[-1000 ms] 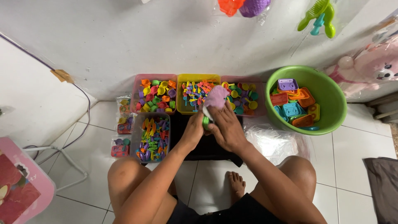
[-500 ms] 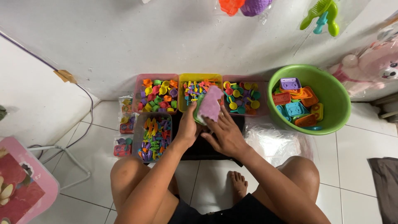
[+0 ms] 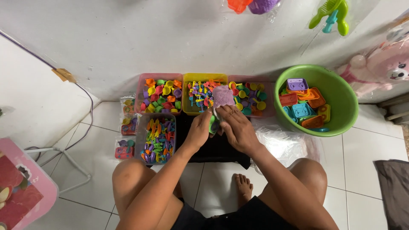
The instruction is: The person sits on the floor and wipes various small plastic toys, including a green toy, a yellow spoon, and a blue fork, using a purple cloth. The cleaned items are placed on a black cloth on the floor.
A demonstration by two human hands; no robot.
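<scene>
I sit on the tiled floor with both hands raised over a black mat [image 3: 221, 147]. My right hand [image 3: 237, 127] grips the lower edge of a small clear bag with a purple toy [image 3: 223, 96] in it. My left hand [image 3: 200, 130] pinches the same bag from the left, and a green piece [image 3: 212, 125] shows between the two hands. Just behind the hands stand three bins of small coloured plastic toys: a pink bin [image 3: 161, 94], a yellow bin [image 3: 197, 94] and another pink bin [image 3: 251, 99]. A fourth bin [image 3: 155, 134] lies left of my left hand.
A green basin [image 3: 341, 96] with larger orange, blue and purple toy pieces stands at the right. Clear plastic bags [image 3: 285, 142] lie beside my right knee. Small filled packets [image 3: 125, 127] lie left of the bins. A pink stool [image 3: 25, 196] is at the far left.
The purple bag has stayed between my hands while both hands shifted slightly; the bag was tilted left half a second ago and now stands upright above my fingers.
</scene>
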